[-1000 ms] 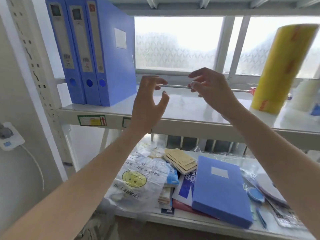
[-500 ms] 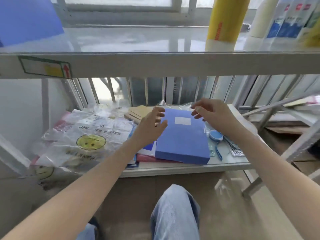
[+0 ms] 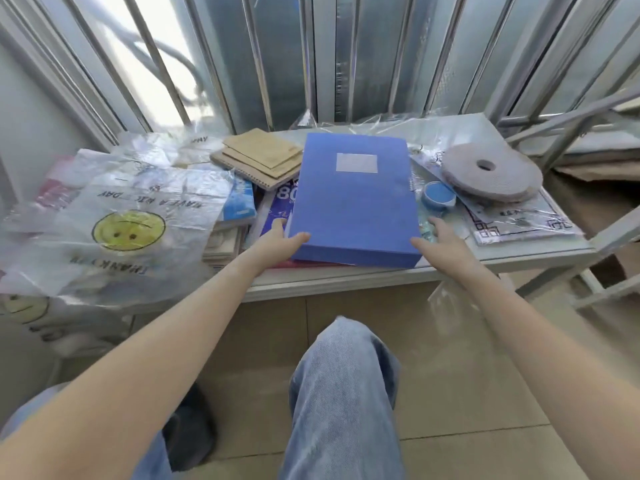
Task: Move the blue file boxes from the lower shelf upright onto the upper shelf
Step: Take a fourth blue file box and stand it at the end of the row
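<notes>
A blue file box (image 3: 353,199) with a pale label lies flat on the lower shelf (image 3: 346,284), resting on a pile of papers. My left hand (image 3: 277,242) touches its near left corner, thumb on top of the lid and fingers along the side. My right hand (image 3: 440,242) is at the near right corner, thumb against the box edge and fingers spread beside it. The box still rests on the pile. The upper shelf is out of view.
Clear plastic bags with a yellow smiley (image 3: 128,230) cover the shelf's left part. Brown notebooks (image 3: 263,157) lie behind the box. A grey tape roll (image 3: 491,173) and a small blue tape (image 3: 440,195) sit to the right. My knee in jeans (image 3: 343,368) is below the shelf edge.
The view has dropped from the upper shelf to the lower one. Both hands came down from the upper shelf and now touch the flat box's near corners.
</notes>
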